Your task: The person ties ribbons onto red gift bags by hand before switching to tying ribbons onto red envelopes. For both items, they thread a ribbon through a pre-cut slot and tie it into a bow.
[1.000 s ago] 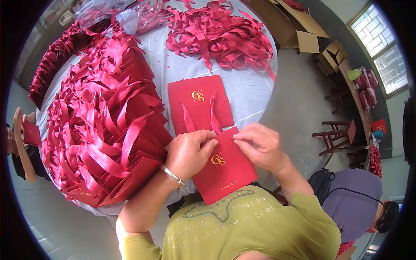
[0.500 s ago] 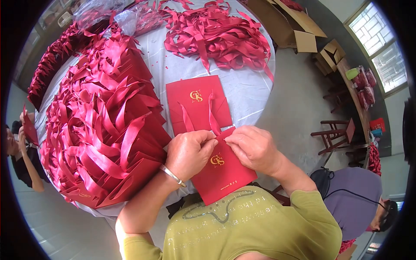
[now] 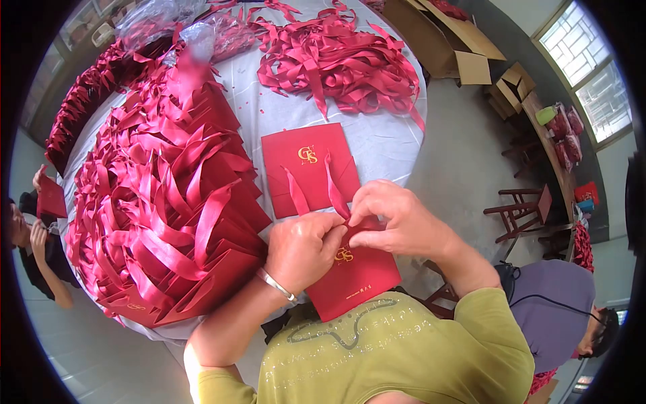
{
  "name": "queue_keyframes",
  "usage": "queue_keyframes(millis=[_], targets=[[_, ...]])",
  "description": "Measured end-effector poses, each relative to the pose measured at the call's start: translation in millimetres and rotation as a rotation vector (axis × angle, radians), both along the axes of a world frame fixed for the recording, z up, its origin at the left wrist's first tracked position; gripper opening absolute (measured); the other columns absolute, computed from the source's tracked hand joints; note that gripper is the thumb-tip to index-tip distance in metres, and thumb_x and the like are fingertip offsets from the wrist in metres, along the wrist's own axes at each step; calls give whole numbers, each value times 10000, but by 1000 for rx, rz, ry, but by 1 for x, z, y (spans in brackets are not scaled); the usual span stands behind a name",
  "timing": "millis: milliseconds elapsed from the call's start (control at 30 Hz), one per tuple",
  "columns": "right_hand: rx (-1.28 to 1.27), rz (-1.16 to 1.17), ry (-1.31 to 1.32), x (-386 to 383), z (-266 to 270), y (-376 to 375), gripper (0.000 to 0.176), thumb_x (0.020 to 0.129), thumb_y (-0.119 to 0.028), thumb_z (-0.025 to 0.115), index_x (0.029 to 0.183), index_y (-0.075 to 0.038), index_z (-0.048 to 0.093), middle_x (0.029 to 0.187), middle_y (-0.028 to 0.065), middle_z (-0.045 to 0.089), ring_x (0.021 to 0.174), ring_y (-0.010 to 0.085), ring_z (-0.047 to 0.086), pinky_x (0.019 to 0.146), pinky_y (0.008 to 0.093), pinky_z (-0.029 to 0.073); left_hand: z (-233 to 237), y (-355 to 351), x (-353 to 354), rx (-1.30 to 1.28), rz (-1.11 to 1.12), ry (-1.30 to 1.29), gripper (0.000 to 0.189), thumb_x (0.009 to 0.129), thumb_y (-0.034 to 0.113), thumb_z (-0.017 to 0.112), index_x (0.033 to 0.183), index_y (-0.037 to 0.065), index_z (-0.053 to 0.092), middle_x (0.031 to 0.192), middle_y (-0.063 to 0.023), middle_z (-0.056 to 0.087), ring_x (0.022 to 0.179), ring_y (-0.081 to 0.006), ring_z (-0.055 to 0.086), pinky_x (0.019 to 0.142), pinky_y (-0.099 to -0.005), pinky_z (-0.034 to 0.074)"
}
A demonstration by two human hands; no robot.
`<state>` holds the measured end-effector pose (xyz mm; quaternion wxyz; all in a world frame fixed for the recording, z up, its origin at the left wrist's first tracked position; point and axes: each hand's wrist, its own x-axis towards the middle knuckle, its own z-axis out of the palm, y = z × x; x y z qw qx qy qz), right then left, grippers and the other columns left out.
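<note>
A red paper gift bag (image 3: pixel 353 286) with a gold monogram lies flat in front of me, its top edge under my fingers. My left hand (image 3: pixel 303 246), a bangle on its wrist, is closed in a pinch on the bag's top edge. My right hand (image 3: pixel 400 219) is curled, its fingertips at the base of the ribbon handle (image 3: pixel 335 185); the exact grip is partly hidden. Just beyond lies another red gift bag (image 3: pixel 309 141), flat on the table and monogram up. A big stack of red bags with ribbon handles (image 3: pixel 161 195) stands left of my left hand.
A heap of loose red ribbons (image 3: pixel 343 60) lies on the white-covered table (image 3: pixel 393 151) at the back. Plastic wrapping (image 3: pixel 219 34) sits far left. Cardboard boxes (image 3: pixel 444 40) stand behind right. One person (image 3: pixel 40 236) at left holds a red bag; another person (image 3: pixel 548 310) sits at right.
My right hand has lifted slightly and its fingers have curled with the thumb lower. My left hand and the bag have shifted a little right. The person at left has raised a red bag.
</note>
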<state>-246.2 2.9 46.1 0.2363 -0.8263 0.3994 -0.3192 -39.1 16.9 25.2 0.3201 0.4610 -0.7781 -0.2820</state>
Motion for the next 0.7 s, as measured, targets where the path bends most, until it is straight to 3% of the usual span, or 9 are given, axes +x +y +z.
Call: queue_keyframes(millis=[33,67,133,167,300,400,433,500,700], targets=[[139,130,-52,-4,2,-6,175,731,-68,788,863,-38,678,852,86,644,852,271,624,758,367,514,0,2,-1,-6,-2,0,124,822,161,753,912,76,742,804,-124,715,699,-284,704,615,-369,548],[225,170,-69,-7,5,-11,168,800,-46,764,952,-23,696,899,76,691,794,177,645,696,312,516,1,5,-3,-45,24,-18,133,816,169,763,911,78,739,802,-115,717,697,-279,705,608,-365,547],[648,95,-119,-7,23,-18,136,873,-62,694,995,-2,697,834,62,703,713,120,642,632,280,516,-3,9,-6,-157,66,-32,166,795,202,796,886,82,727,791,-92,720,676,-260,703,573,-352,538],[596,160,-32,-11,18,-28,156,926,-81,631,1035,8,700,805,54,711,672,92,630,607,267,514,-4,11,-7,-160,69,-30,166,795,202,796,886,82,727,791,-92,720,676,-260,703,573,-352,538],[774,405,330,-3,28,-58,186,935,-106,633,1073,-1,702,845,55,726,747,80,646,687,268,524,-6,16,-13,-259,59,-58,199,777,239,816,840,87,705,745,-77,707,610,-240,680,511,-346,508],[931,524,374,8,26,-76,188,893,-82,678,1061,-1,707,874,42,732,778,81,655,708,252,516,-8,17,-16,-297,69,-110,227,754,261,830,818,93,691,697,-63,686,566,-233,659,479,-352,486],[925,522,370,11,23,-81,188,893,-82,678,1061,-1,707,874,42,732,778,81,655,708,252,516,-7,17,-16,-290,76,-121,228,749,259,832,815,93,689,690,-62,683,563,-233,658,479,-348,486],[1242,386,385,14,15,-89,202,846,-38,715,1044,0,711,890,26,727,784,78,655,701,231,505,-6,17,-16,-287,81,-135,229,744,256,834,813,93,688,684,-62,679,560,-233,657,479,-343,486],[1141,270,204,9,2,-70,172,824,38,705,993,10,687,866,32,712,790,85,662,695,236,519,-7,12,-14,-90,71,-151,210,773,279,805,796,91,716,681,-84,687,579,-267,667,531,-386,510]])
